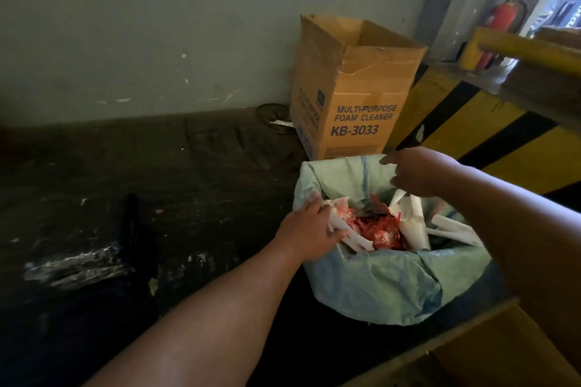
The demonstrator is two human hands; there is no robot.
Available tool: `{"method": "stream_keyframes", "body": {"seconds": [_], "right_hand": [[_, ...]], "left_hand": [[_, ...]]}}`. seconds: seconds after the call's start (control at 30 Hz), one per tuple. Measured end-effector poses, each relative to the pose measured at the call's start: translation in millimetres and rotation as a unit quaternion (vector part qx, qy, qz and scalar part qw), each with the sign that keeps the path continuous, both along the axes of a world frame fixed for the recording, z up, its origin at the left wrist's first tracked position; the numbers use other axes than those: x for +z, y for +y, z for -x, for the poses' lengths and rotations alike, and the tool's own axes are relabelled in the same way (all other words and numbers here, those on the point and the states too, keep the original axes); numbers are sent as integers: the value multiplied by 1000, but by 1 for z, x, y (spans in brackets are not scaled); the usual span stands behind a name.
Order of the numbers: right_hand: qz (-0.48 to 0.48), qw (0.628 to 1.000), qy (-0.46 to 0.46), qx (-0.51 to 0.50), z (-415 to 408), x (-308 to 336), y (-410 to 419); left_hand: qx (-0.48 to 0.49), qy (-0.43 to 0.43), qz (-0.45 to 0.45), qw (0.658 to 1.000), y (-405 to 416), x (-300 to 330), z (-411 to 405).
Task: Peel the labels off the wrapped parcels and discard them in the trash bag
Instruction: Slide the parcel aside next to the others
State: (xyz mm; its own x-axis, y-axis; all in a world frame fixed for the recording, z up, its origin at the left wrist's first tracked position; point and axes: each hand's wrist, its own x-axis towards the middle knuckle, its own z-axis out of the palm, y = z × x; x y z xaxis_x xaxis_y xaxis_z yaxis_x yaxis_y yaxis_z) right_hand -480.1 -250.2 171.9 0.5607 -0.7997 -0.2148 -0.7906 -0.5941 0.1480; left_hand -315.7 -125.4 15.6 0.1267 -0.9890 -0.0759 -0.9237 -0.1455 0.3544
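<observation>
A pale green trash bag (377, 283) stands open on the dark floor, holding curled white label strips (452, 229) and red-and-white shreds (377, 228). My left hand (309, 231) rests on the bag's left rim with its fingers closed on white paper strips there. My right hand (418, 171) hovers over the bag's far rim, fingers curled, and white label strips (412, 214) hang just below it, blurred. No wrapped parcel is in view.
A tall open cardboard box (349, 94) printed "Multi-purpose foam cleaner" stands behind the bag against the grey wall. A yellow-and-black striped barrier (490, 132) runs at the right, with a red fire extinguisher (503, 19) beyond. A cardboard edge (490, 352) lies at the bottom right.
</observation>
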Motion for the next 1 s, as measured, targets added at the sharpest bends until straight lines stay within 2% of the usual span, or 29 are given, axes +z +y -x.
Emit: {"method": "stream_keyframes", "body": {"seconds": [0.1, 0.2, 0.3, 0.43, 0.57, 0.67, 0.77, 0.9, 1.0], "right_hand": [[-35, 998, -19, 41, -50, -14, 13], [-64, 990, -3, 129, -114, -28, 41], [-107, 974, -34, 195, -182, -40, 81], [-153, 956, -82, 238, -263, -64, 132], [-223, 943, -92, 228, -335, -97, 179], [-257, 938, -88, 213, -382, -132, 209], [-288, 934, -131, 168, -414, -170, 239], [-338, 919, -191, 75, -441, -216, 266], [-345, 906, -242, 36, -448, -237, 276]], "left_hand": [[28, -2, 4, 1000, 27, 17, -41], [90, -61, -14, 994, 65, 34, -97], [169, -101, -28, 980, 113, 45, -159], [253, -102, -58, 960, 184, 50, -241], [321, -70, -91, 940, 251, 26, -312], [397, -54, -57, 915, 306, -13, -351], [440, -15, -44, 897, 359, -62, -366], [397, 18, -123, 909, 407, -127, -346], [342, 0, -173, 924, 426, -169, -325]]}}
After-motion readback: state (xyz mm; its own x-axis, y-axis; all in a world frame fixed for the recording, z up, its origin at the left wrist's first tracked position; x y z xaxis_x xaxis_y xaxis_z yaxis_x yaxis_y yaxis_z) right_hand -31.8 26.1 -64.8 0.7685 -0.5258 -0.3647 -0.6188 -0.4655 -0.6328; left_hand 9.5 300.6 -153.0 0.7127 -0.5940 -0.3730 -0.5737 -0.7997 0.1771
